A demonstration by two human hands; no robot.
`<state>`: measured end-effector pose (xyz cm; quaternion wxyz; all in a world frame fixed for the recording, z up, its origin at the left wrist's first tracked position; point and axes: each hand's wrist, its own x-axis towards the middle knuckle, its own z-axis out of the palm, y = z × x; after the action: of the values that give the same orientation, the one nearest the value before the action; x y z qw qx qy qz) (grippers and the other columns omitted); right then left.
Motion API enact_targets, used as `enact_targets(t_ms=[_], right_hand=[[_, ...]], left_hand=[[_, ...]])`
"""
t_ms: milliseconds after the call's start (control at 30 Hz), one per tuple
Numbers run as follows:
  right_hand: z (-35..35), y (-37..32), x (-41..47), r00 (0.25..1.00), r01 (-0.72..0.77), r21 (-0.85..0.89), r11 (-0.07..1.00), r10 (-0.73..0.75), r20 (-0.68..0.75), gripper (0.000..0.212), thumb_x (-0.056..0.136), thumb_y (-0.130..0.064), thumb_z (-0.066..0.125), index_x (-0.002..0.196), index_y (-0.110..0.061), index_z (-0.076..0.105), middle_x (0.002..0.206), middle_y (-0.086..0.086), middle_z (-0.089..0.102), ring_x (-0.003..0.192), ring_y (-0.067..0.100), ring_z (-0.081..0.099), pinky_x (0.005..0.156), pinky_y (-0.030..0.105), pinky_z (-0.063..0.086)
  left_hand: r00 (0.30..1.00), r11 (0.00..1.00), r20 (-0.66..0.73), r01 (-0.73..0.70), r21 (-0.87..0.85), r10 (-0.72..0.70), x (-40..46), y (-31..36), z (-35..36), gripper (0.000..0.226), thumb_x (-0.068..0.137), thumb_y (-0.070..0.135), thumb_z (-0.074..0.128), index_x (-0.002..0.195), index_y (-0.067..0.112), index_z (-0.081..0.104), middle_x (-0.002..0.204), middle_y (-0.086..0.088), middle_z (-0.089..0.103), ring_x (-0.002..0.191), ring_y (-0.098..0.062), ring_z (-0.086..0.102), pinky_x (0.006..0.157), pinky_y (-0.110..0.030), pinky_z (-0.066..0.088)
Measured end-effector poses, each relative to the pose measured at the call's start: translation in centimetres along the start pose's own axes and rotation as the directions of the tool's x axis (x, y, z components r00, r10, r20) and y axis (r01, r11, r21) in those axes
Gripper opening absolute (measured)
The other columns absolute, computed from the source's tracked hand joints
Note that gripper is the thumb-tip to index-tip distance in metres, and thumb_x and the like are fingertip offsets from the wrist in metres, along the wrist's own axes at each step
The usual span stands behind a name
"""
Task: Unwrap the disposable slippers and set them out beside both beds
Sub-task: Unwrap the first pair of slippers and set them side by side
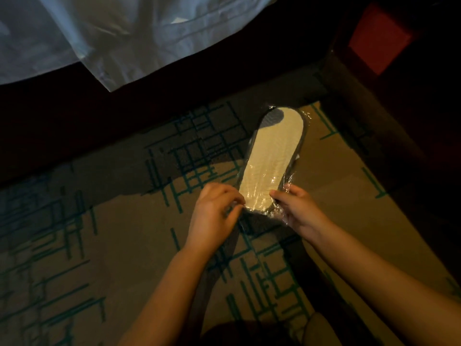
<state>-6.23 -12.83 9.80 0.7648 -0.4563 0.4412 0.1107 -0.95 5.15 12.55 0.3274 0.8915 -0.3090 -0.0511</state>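
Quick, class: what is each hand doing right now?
Left hand: pinching the clear plastic wrap around the pale flat slippers.
Right hand: gripping the same wrap.

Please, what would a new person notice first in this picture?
The pale slipper, wrapped in shiny plastic, stands out in the middle above the dark patterned carpet. The left hand and right hand grip its near end. A white bed sheet hangs at upper left.

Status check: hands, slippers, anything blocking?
Left hand and right hand both pinching the plastic wrap. Slippers still wrapped, above carpet beside bed. Nothing blocking.
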Motion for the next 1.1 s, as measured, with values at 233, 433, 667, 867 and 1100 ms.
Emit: enact_targets(t_ms=[233, 433, 667, 867, 1100], right_hand=[[-1.5, -1.6, -0.3, 0.999, 0.030, 0.126, 0.992, -0.033, 0.026, 0.010, 0.084, -0.007, 0.061, 0.082, -0.017, 0.059, 0.061, -0.002, 0.066, 0.053, 0.008, 0.061, 0.054, 0.022, 0.052], [-1.1, -2.3, -1.5, 0.969, 0.245, -0.227, 0.943, -0.244, 0.033, 0.023, 0.087, -0.005, 0.058, 0.099, -0.025, 0.056, 0.092, 0.001, 0.065, 0.078, 0.015, 0.060, 0.072, 0.032, 0.051], [0.2, -2.2, -1.4, 0.920, 0.259, -0.378, 0.889, -0.108, 0.377, 0.026, 0.085, -0.002, 0.058, 0.109, -0.013, 0.060, 0.092, -0.003, 0.069, 0.077, 0.006, 0.069, 0.063, 0.018, 0.057], [0.4, -1.5, -2.2, 0.941, 0.332, -0.581, 0.744, -0.304, 0.148, 0.057, 0.078, -0.025, 0.069, 0.130, -0.022, 0.046, 0.108, -0.009, 0.053, 0.097, 0.009, 0.054, 0.083, 0.027, 0.046], [1.2, 0.8, -4.0, 0.841, 0.488, -0.698, 0.524, -0.496, 0.216, 0.004, 0.084, -0.018, 0.062, 0.085, -0.021, 0.065, 0.074, -0.011, 0.061, 0.066, 0.000, 0.055, 0.056, 0.008, 0.045]], left_hand=[[0.993, 0.993, 0.016, -0.116, 0.007, 0.116, -2.8, -1.3, 1.5, 0.013, 0.078, 0.021, 0.060, 0.090, 0.021, 0.068, 0.105, 0.005, 0.071, 0.113, -0.008, 0.051, 0.098, -0.026, 0.043], [0.778, 0.642, -0.037, 0.490, -0.589, -0.627, -3.3, -2.4, 1.0, 0.023, 0.088, 0.010, 0.051, 0.086, 0.028, 0.065, 0.096, 0.008, 0.068, 0.089, 0.004, 0.063, 0.089, -0.020, 0.051], [0.573, -0.002, 0.588, 0.715, -0.699, -0.570, 0.1, -1.7, -0.1, 0.014, 0.079, 0.024, 0.061, 0.092, 0.019, 0.063, 0.091, -0.002, 0.070, 0.085, -0.015, 0.066, 0.077, -0.028, 0.054], [0.531, -0.057, 0.508, 0.651, -0.757, -0.678, -0.6, -1.2, 1.7, 0.005, 0.085, 0.012, 0.059, 0.086, 0.012, 0.064, 0.075, -0.002, 0.072, 0.064, -0.009, 0.069, 0.062, -0.021, 0.058], [0.457, -0.243, 0.435, 0.420, -0.875, -0.776, -1.5, -1.2, 2.4, 0.005, 0.087, 0.009, 0.057, 0.088, 0.010, 0.061, 0.091, -0.008, 0.069, 0.076, -0.013, 0.070, 0.073, -0.028, 0.060]])
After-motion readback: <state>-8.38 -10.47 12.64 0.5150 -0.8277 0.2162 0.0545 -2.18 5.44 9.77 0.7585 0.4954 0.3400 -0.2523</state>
